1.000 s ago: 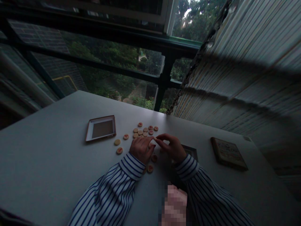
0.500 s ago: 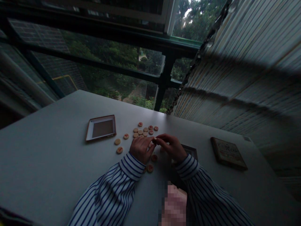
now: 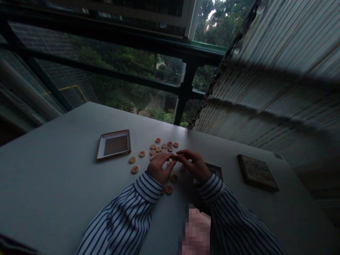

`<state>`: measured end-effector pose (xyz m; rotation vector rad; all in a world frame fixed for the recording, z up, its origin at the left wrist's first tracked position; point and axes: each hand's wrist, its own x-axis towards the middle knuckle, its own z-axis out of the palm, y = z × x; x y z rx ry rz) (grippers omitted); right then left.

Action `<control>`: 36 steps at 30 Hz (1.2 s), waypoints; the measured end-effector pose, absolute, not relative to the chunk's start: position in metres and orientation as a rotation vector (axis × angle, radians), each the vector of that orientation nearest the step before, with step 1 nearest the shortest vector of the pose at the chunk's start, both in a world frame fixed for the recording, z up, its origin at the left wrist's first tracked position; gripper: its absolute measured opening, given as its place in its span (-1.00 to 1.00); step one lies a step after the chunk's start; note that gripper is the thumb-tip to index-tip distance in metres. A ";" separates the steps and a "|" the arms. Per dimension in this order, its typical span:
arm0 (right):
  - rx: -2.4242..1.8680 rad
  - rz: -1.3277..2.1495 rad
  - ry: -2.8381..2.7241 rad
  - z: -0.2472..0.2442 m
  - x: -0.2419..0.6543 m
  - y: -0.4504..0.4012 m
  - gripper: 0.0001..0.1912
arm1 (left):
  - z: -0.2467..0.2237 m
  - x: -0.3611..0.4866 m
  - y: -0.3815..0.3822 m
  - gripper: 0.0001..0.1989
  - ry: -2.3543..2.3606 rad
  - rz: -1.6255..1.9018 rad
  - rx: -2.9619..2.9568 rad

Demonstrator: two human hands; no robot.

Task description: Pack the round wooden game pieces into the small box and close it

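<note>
My left hand [image 3: 161, 168] and my right hand [image 3: 194, 165] meet over the middle of the table. A round wooden Chinese chess piece [image 3: 174, 158] is pinched between the fingertips of both. Its face is hard to make out in the dim light. Around my hands lie more such discs, among them a plain-topped piece [image 3: 132, 160] and a red-marked piece [image 3: 135, 169] on the left. Just below my fingers are another red-marked piece [image 3: 174, 177] and one nearer me [image 3: 169, 190]. Several pieces [image 3: 158, 149] form a loose cluster beyond my left hand, partly hidden by it.
A shallow open box lid [image 3: 100, 148] lies to the left. Partly behind my right wrist is a dark-rimmed tray [image 3: 218, 171]. Farther right rests a flat printed box [image 3: 257, 172]. The white table [image 3: 66, 170] ends at windows and a pleated blind [image 3: 278, 71].
The piece between my fingertips has turned slightly, and my fingers have shifted a little around it. The other pieces, the lid and the boxes stay where they were.
</note>
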<state>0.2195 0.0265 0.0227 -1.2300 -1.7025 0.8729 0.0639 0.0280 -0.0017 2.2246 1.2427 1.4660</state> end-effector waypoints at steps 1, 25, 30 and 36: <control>-1.231 0.867 -1.703 0.022 0.220 0.027 -0.78 | -0.001 0.064 0.028 -0.80 1.247 1.458 2.173; -1.374 0.249 -2.138 0.021 0.222 0.028 -0.78 | -0.004 0.062 0.031 -0.77 1.282 1.354 1.841; -1.592 0.085 -2.141 0.016 0.224 0.029 -0.77 | -0.004 0.061 0.031 -0.78 1.334 1.376 1.844; -1.689 0.045 -2.146 0.011 0.223 0.029 -0.78 | -0.002 0.061 0.030 -0.80 1.373 1.373 1.918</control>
